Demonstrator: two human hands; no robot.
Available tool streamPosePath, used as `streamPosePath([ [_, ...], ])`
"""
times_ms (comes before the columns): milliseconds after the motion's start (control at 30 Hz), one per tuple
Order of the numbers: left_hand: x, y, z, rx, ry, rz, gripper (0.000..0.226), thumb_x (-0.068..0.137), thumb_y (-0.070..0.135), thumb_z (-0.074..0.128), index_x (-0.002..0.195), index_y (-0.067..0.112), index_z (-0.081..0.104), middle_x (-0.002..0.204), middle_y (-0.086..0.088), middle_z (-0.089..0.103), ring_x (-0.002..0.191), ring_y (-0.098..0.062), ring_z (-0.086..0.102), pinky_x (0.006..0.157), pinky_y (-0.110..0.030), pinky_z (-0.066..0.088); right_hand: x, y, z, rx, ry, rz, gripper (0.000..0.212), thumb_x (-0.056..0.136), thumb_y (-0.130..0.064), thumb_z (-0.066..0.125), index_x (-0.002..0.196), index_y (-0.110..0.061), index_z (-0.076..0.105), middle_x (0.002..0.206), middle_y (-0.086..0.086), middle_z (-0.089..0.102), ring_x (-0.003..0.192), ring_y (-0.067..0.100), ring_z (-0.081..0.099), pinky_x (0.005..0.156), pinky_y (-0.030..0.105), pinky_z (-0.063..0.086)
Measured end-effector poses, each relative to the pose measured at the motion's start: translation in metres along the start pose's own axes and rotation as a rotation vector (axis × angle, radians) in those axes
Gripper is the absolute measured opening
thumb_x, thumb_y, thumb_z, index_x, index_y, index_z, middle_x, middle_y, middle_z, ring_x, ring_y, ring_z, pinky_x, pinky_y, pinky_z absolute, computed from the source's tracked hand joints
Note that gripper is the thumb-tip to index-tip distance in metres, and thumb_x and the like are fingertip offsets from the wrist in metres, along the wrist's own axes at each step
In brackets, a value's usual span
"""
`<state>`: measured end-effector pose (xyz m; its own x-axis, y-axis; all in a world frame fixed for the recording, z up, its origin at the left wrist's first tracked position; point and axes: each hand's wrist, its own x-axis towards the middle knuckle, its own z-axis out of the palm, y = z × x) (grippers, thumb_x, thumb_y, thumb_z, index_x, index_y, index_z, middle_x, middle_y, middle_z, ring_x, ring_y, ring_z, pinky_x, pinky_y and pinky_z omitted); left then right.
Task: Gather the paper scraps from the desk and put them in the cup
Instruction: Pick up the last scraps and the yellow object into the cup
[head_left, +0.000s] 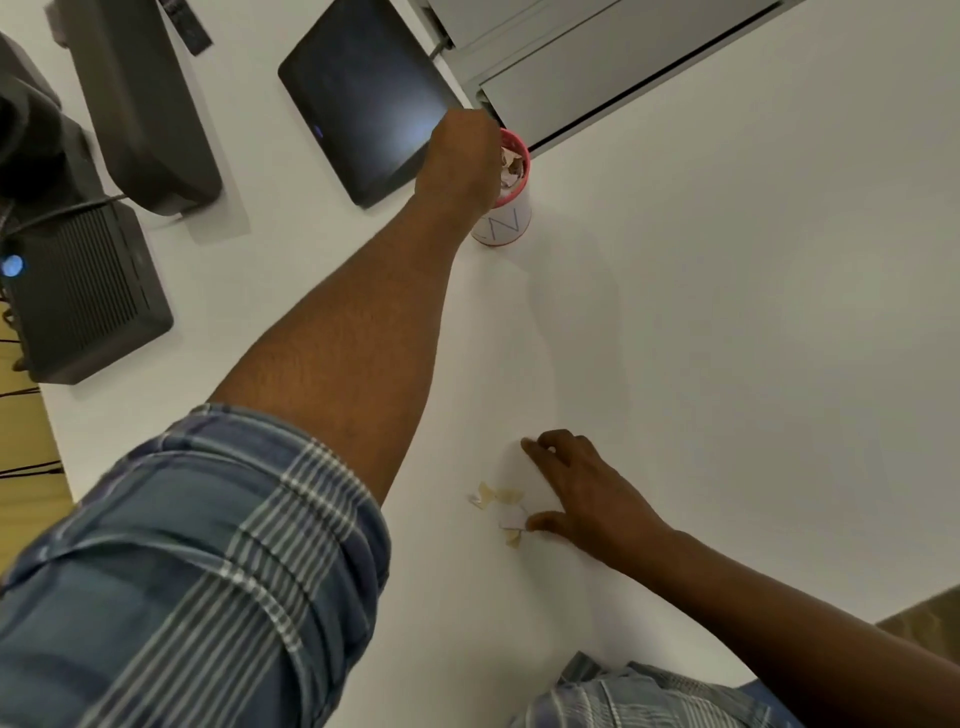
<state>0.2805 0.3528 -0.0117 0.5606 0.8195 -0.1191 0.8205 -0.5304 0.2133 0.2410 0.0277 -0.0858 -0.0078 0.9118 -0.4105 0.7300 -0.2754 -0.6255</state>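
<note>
The white paper cup with a pink rim (511, 213) stands upright on the white desk (727, 338), its long axis vertical and its mouth facing up, with torn scraps showing inside. The left hand (460, 158) is over the cup's mouth, its fingers bunched downward; whether they grip anything I cannot tell. Nearer the person, a small cluster of tan and white paper scraps (501, 506) lies flat on the desk. The right hand (582, 491) rests beside them, fingers spread loosely, thumb touching the white piece. A dark tablet (363, 98) lies just left of the cup.
</note>
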Motion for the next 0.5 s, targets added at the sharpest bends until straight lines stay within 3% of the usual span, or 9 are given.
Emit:
streamPosePath([
  [167,-0.008,-0.001,-0.014,0.02,-0.047,0.036,0.051,0.084,0.027,0.069,0.128,0.006,0.054,0.124,-0.014,0.062,0.113,-0.027,0.06,0.099,-0.033,0.046,0.004,-0.009,0.01,-0.134,-0.082,-0.101,0.101,0.076,-0.04,0.075,0.15,-0.017,0.01,0.141,0.001,0.023,0.12,0.018,0.035,0.081,0.029,0.052],
  [267,-0.031,-0.014,-0.022,-0.106,0.13,0.026,0.034,0.087,0.027,0.065,0.116,0.009,0.063,0.113,-0.01,0.067,0.104,-0.024,0.065,0.091,-0.026,0.052,0.008,-0.018,0.017,-0.156,-0.097,-0.166,0.096,0.08,-0.03,0.074,0.15,-0.018,0.009,0.143,0.003,0.022,0.119,0.019,0.035,0.075,0.032,0.054],
  [333,-0.057,-0.027,-0.024,-0.261,0.299,-0.024,0.019,0.091,0.019,0.06,0.106,0.01,0.067,0.104,-0.008,0.069,0.097,-0.019,0.065,0.08,-0.01,0.045,0.011,-0.024,0.022,-0.184,-0.099,-0.21,0.085,0.085,-0.024,0.068,0.15,-0.019,0.012,0.145,0.007,0.023,0.121,0.022,0.035,0.074,0.035,0.054],
  [400,-0.088,-0.042,-0.02,-0.368,0.389,-0.103,0.02,0.09,0.01,0.058,0.108,0.01,0.068,0.106,-0.007,0.069,0.097,-0.014,0.063,0.076,0.001,0.034,0.013,-0.03,0.024,-0.239,-0.1,-0.288,0.064,0.092,-0.016,0.057,0.147,-0.015,0.025,0.143,0.013,0.03,0.119,0.027,0.039,0.071,0.039,0.054],
  [500,-0.138,-0.066,-0.004,-0.438,0.387,-0.167,0.025,0.086,0.005,0.059,0.108,0.01,0.068,0.106,-0.006,0.069,0.094,-0.011,0.063,0.078,0.001,0.038,0.008,-0.035,0.028,-0.408,-0.047,-0.446,0.025,0.087,-0.007,0.055,0.112,-0.007,0.059,0.114,0.012,0.056,0.092,0.023,0.054,0.049,0.029,0.046],
])
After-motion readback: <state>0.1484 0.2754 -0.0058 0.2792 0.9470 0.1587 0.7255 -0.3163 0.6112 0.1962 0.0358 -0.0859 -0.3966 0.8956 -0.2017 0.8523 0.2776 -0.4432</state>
